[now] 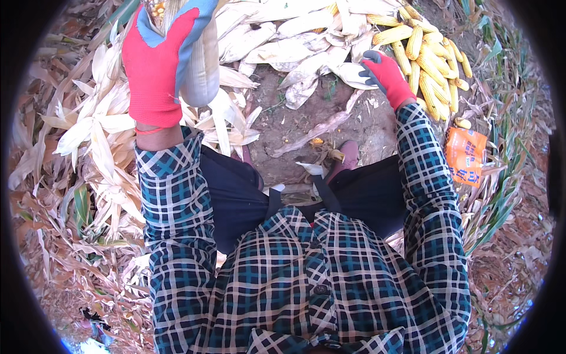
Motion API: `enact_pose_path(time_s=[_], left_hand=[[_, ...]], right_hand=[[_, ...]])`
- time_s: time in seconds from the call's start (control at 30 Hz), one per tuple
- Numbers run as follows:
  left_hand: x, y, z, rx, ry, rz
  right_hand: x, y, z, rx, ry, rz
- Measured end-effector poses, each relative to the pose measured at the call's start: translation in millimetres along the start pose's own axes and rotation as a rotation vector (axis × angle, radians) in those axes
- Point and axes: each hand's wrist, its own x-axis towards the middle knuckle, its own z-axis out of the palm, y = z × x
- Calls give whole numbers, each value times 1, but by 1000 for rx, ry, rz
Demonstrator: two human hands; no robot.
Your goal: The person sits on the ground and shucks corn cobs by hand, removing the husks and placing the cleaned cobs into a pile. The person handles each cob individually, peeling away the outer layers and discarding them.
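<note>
My left hand (154,75), in a red and grey-blue work glove, is raised at the upper left and closed around an ear of corn in its pale husk (201,73). A few yellow kernels show near its thumb, at the picture's top edge. My right hand (385,75), gloved alike, is at the upper right over dry corn husks (351,75), its fingers curled; whether it grips anything is not clear. Just right of it lies a pile of husked yellow corn cobs (431,66).
Unhusked ears (292,48) lie in a heap ahead. Loose dry husks (101,137) cover the ground at left. An orange printed bag (466,155) lies at right, below a short cob piece (462,123). Bare soil (287,124) shows before my shoes (347,155).
</note>
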Motion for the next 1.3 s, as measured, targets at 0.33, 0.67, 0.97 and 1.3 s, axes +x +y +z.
enact_pose_path(time_s=[0.33,0.67,0.97,1.3], left_hand=[[-7,-3,-25,296,107,-69],[-14,12,-21,199,66,-3],[-30,-4,-36,794,160,232],[-6,23,-2,252,68,164]], right_hand=[[32,247,79,-688,170,257],[13,223,109,-733,-129,47],[13,184,153,-1114,-147,60],[19,112,66,-643,-553,163]])
